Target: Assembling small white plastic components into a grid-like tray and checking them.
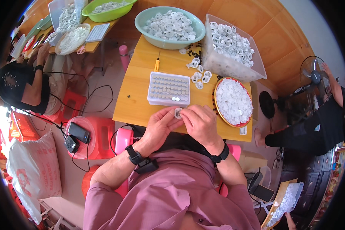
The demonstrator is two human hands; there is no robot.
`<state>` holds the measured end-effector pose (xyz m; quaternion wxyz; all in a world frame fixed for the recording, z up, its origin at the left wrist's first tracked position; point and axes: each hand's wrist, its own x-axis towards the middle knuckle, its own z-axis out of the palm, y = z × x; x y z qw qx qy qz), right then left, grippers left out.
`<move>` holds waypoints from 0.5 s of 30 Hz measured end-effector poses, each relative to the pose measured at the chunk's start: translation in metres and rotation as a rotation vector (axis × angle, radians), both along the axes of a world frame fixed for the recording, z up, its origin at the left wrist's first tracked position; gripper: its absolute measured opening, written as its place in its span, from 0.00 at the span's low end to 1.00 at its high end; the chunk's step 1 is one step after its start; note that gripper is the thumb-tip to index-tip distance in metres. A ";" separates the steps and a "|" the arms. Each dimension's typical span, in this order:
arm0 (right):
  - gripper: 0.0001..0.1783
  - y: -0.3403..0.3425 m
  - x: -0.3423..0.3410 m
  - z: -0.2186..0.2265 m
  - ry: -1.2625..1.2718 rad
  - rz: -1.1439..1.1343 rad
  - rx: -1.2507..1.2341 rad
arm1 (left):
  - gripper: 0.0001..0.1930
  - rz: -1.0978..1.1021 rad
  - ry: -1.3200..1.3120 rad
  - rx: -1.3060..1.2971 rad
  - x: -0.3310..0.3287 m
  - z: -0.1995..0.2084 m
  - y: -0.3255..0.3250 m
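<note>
Both my hands meet over the table's front edge around a small white round plastic part [178,112]. My left hand [159,125] pinches it from the left. The fingers of my right hand [200,123] close on its right side. Just beyond them stands a white tray [168,102] with rows of small silver discs resembling button cells; a few discs in its front row look whiter. A screwdriver [156,65] with a yellow handle lies behind the tray. Several loose white ring-shaped parts [199,85] are scattered to the tray's right.
At the back of the wooden table [132,109] stand a green basin [141,32] and a clear bin [253,73], both full of white parts. A red-rimmed round tray [250,122] holds white pieces. Other people work at left and right. Cables [99,86] cross the floor.
</note>
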<state>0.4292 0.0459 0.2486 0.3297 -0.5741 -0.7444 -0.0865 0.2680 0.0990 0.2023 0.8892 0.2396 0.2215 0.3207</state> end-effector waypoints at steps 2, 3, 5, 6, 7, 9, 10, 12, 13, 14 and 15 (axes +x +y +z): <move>0.08 -0.001 -0.002 0.001 -0.018 0.032 -0.003 | 0.15 0.001 0.011 0.014 -0.001 -0.001 -0.002; 0.08 -0.001 -0.001 0.002 -0.022 0.025 0.001 | 0.15 0.002 0.018 0.031 0.001 -0.001 -0.001; 0.07 -0.002 0.001 0.001 -0.020 0.031 -0.038 | 0.15 0.002 0.061 0.052 0.001 -0.002 -0.003; 0.07 -0.002 0.002 0.000 -0.024 0.014 -0.034 | 0.15 0.005 0.108 0.069 0.002 -0.002 -0.005; 0.06 -0.001 0.002 -0.004 0.069 0.010 -0.079 | 0.15 -0.014 0.104 0.075 0.004 -0.003 -0.006; 0.02 -0.004 0.004 -0.003 0.209 -0.003 -0.205 | 0.15 0.024 0.110 0.124 0.005 -0.006 -0.008; 0.02 -0.005 0.005 -0.004 0.213 -0.033 -0.200 | 0.15 -0.007 0.109 0.127 0.006 -0.006 -0.009; 0.02 -0.005 0.004 -0.008 0.440 -0.085 -0.310 | 0.16 0.033 0.182 0.148 0.008 -0.004 -0.008; 0.03 -0.006 0.004 -0.008 0.436 -0.108 -0.311 | 0.16 0.020 0.191 0.162 0.009 -0.008 -0.007; 0.03 -0.008 0.003 -0.007 0.396 -0.099 -0.250 | 0.16 -0.025 0.183 0.167 0.009 -0.010 -0.007; 0.03 -0.009 0.001 -0.010 0.367 -0.097 -0.212 | 0.16 0.006 0.207 0.180 0.008 -0.010 -0.008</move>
